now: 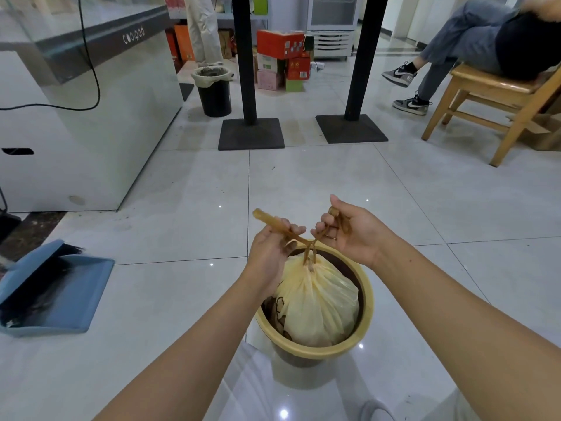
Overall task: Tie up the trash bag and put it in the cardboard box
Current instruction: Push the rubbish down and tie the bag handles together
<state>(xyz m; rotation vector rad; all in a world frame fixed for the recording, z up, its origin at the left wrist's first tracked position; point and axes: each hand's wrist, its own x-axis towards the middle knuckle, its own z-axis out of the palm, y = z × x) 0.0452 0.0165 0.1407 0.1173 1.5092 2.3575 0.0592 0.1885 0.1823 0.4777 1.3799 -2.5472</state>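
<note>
A pale yellow trash bag (pixel 318 299), gathered shut at the top, sits inside a brown bin with a yellow rim (pixel 365 308) on the floor in front of me. Two twisted ends of the bag rise from its neck and cross just above the bin. My left hand (pixel 270 253) grips one twisted end, which sticks out up and to the left. My right hand (pixel 349 229) grips the other end, held to the right. A brown cardboard box (pixel 543 135) lies partly behind the wooden chair at the far right.
A blue dustpan with a brush (pixel 57 293) lies on the floor at left. A white freezer cabinet (pixel 91 117) stands at the left. Two black table posts (pixel 250 132) with square bases stand ahead. A second black bin (pixel 214 89), stacked cartons and a seated person on a wooden chair (pixel 485 95) are beyond.
</note>
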